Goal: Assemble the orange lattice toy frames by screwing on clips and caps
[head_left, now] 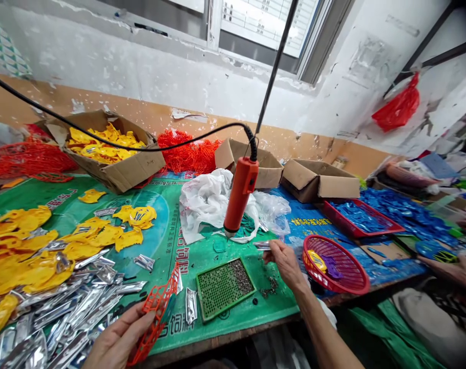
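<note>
Left hand [120,335], lower left, pinching orange lattice piece [156,299]; right hand [286,262], right of centre, pinching silver strip [261,246] near hanging tool [239,197].

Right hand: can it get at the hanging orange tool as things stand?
Probably yes. The right hand is close to the orange tool, and nothing visible blocks the gap, though depth is hard to judge. The silver piece pinched in its fingers may hamper its grip.
</note>
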Tool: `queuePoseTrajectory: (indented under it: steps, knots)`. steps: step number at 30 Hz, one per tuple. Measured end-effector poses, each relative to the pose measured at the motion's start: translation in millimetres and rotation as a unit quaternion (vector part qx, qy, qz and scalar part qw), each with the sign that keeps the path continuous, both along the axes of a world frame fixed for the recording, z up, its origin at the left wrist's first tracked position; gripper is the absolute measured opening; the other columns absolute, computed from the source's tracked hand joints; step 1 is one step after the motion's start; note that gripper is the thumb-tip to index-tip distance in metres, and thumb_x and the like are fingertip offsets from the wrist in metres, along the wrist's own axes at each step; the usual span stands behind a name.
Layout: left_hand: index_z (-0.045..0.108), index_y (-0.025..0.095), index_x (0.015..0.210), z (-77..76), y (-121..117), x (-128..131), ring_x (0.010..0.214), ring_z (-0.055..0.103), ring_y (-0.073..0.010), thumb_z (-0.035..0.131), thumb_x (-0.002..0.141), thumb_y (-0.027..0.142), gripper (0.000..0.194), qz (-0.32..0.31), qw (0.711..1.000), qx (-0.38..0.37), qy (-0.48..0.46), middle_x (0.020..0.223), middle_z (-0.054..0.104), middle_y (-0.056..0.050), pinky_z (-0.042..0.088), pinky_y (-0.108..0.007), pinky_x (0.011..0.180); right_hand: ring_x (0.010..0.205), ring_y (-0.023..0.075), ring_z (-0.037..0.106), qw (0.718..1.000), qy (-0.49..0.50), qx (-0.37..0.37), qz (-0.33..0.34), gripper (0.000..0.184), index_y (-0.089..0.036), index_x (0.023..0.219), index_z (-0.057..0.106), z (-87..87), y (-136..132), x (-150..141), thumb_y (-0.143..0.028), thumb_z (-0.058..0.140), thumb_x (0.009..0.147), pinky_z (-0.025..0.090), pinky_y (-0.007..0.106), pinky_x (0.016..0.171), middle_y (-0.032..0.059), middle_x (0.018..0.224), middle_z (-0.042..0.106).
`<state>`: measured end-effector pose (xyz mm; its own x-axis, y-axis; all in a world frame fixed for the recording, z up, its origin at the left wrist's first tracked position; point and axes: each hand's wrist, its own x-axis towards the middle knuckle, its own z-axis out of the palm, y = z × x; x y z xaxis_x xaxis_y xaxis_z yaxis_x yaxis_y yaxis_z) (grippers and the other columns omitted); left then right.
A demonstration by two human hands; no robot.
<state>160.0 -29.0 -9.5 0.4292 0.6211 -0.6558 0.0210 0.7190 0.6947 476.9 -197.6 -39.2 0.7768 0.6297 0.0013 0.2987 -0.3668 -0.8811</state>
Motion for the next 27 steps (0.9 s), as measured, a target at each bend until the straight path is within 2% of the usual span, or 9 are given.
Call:
queuePoseTrajectory:
  steps: [4, 8, 13, 18, 20, 21, 24, 27]
  knots:
    - [0.076, 0.019, 0.083, 2.4, -3, 3, 0.079, 0.071, -0.0225, 0.091, 0.043, 0.029, 0.044, -0.016, 0.999, 0.031, -0.012, 0.084, 0.079, -0.002, 0.057, -0.025, 0.067, 0.056, 0.0178, 0.061, 0.983, 0.157, 0.087, 0.039, 0.039, -0.021, 0.077, 0.05, 6.1, -1, -34, -0.055, 0.036, 0.089, 0.053, 0.032, 0.055, 0.0037, 0.064, 0.061]
    - [0.077, 0.018, 0.082, 9.6, -10, 5, 0.073, 0.069, -0.0184, 0.09, 0.046, 0.03, 0.04, -0.029, 0.998, 0.043, -0.033, 0.079, 0.079, -0.002, 0.054, -0.023, 0.069, 0.048, 0.0146, 0.057, 0.953, 0.261, 0.123, 0.089, 0.04, -0.018, 0.073, 0.054, 9.2, 15, -63, -0.055, 0.044, 0.086, 0.051, 0.029, 0.05, 0.0035, 0.058, 0.061]
    - [0.077, 0.018, 0.081, 10.0, -12, -6, 0.071, 0.068, -0.0161, 0.087, 0.054, 0.031, 0.032, -0.008, 0.996, 0.079, -0.045, 0.077, 0.078, -0.001, 0.052, -0.022, 0.069, 0.05, 0.0131, 0.057, 0.926, 0.323, 0.132, 0.146, 0.041, -0.017, 0.072, 0.057, 11.1, 33, -79, -0.057, 0.055, 0.082, 0.048, 0.027, 0.05, 0.0025, 0.061, 0.062]
    - [0.077, 0.017, 0.084, 7.7, -7, -24, 0.073, 0.069, -0.0154, 0.085, 0.061, 0.032, 0.029, 0.013, 0.992, 0.1, -0.077, 0.079, 0.078, -0.002, 0.052, -0.022, 0.071, 0.052, 0.0135, 0.057, 0.917, 0.341, 0.114, 0.172, 0.041, -0.018, 0.075, 0.059, 10.4, 37, -80, -0.058, 0.057, 0.082, 0.047, 0.027, 0.053, 0.0019, 0.06, 0.064]
    - [0.078, 0.017, 0.085, 8.1, -5, -29, 0.074, 0.069, -0.0154, 0.084, 0.062, 0.031, 0.028, 0.035, 0.99, 0.11, -0.082, 0.079, 0.078, -0.002, 0.052, -0.022, 0.072, 0.053, 0.0139, 0.056, 0.922, 0.328, 0.098, 0.179, 0.041, -0.019, 0.076, 0.06, 13.4, 38, -79, -0.059, 0.057, 0.082, 0.047, 0.027, 0.054, 0.0023, 0.061, 0.064]
    - [0.078, 0.017, 0.086, 8.5, -3, -31, 0.075, 0.07, -0.0158, 0.084, 0.062, 0.031, 0.028, 0.044, 0.989, 0.114, -0.085, 0.08, 0.079, -0.002, 0.052, -0.022, 0.073, 0.054, 0.0143, 0.056, 0.934, 0.295, 0.077, 0.189, 0.042, -0.019, 0.076, 0.059, 15.9, 39, -79, -0.06, 0.053, 0.083, 0.047, 0.027, 0.055, 0.0028, 0.062, 0.064]
    - [0.078, 0.017, 0.089, 10.2, -1, -33, 0.077, 0.071, -0.0172, 0.084, 0.063, 0.031, 0.03, 0.056, 0.986, 0.118, -0.1, 0.08, 0.079, -0.002, 0.053, -0.024, 0.075, 0.057, 0.0165, 0.057, 0.963, 0.117, -0.019, 0.24, 0.047, -0.021, 0.077, 0.055, 24.4, 50, -80, -0.062, 0.035, 0.088, 0.046, 0.029, 0.057, 0.0044, 0.066, 0.064]
    - [0.078, 0.017, 0.089, 11.7, -2, -33, 0.078, 0.071, -0.0173, 0.084, 0.063, 0.031, 0.03, 0.056, 0.985, 0.12, -0.107, 0.082, 0.079, -0.003, 0.053, -0.024, 0.075, 0.067, 0.0179, 0.057, 0.957, -0.009, -0.085, 0.277, 0.044, -0.021, 0.076, 0.053, 28.4, 74, -81, -0.053, 0.028, 0.09, 0.044, 0.029, 0.061, 0.0042, 0.071, 0.061]
